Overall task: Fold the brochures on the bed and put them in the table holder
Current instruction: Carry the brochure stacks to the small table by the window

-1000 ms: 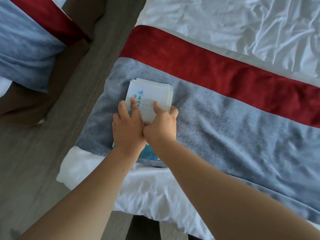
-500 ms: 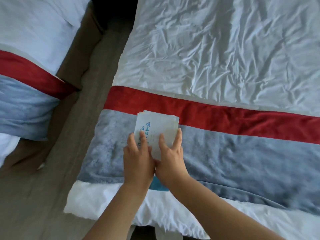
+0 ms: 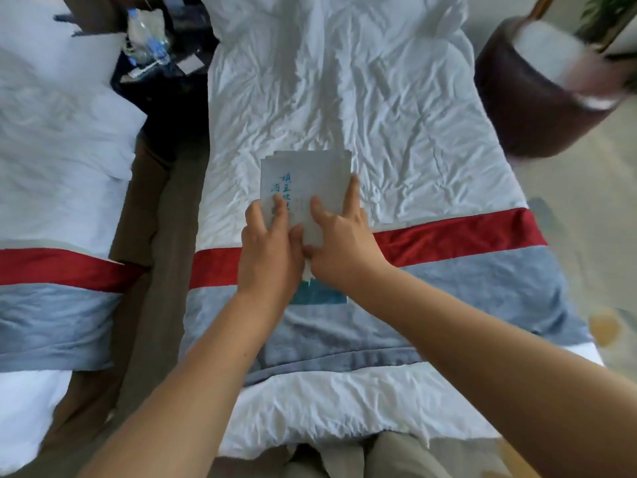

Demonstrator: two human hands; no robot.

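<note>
Stack of brochures (image 3: 306, 177), held in both hands above the bed (image 3: 344, 98) at the centre of the view. The left hand (image 3: 272, 250) gripped the stack's left edge with its fingers laid over the printed face. The right hand (image 3: 341, 246) pinched the right side, thumb on the face and forefinger running up the edge. The stack hung over the red band (image 3: 448, 236) of the bed's blue-grey runner (image 3: 482, 298). Whether its lower end touched the cloth could not be told.

Orientation: the long axis ran from 6 to 12 o'clock. The teal-printed end pointed to 6, towards the person, and the white end, with its columns of blue characters, pointed to 12. The printed face was turned up to the camera. The leaves stood slightly staggered at the 12 o'clock edge.

Step, as judged: folding appeared finished for these sheets, and the stack was being gathered and squared for carrying. The next move called for an even grip on both sides so the leaves did not fan apart. It also called for a turn towards the dark tabletop (image 3: 162, 74) at 11 o'clock, where water bottles (image 3: 148, 46) stood. No holder could be made out there.
</note>
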